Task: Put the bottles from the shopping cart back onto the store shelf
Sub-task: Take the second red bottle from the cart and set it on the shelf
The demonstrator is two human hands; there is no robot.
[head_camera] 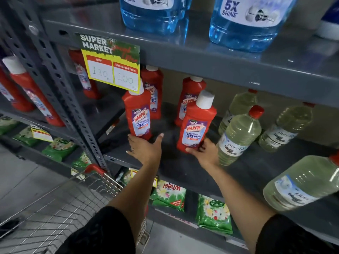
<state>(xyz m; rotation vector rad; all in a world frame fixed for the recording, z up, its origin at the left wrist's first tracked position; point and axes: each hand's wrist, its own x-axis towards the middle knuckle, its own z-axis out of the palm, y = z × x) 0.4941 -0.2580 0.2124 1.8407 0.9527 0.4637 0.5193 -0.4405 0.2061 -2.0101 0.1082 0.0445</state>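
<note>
I judged the job nearly done: my left hand (145, 146) was spread open against the foot of one red bottle (138, 114) standing at the shelf (183, 167) edge in mid-frame, while my right hand (203, 153) was wrapped round the base of a second red bottle (197, 125), tilted and not yet set down. The cart (73, 202) at lower left looked empty where visible. More red bottles (153, 88) stood behind, the clear bottle (236, 136) crowded the right, and a price tag (111, 65) hung over the gap.

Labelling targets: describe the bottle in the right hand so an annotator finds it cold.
Start at the grey middle shelf under the yellow price tag. Among the red Harpic bottles there, it is the right front one, tilted, with the right hand gripping its base. Alone among them, it neighbours the pale yellow-green bottles.
</note>
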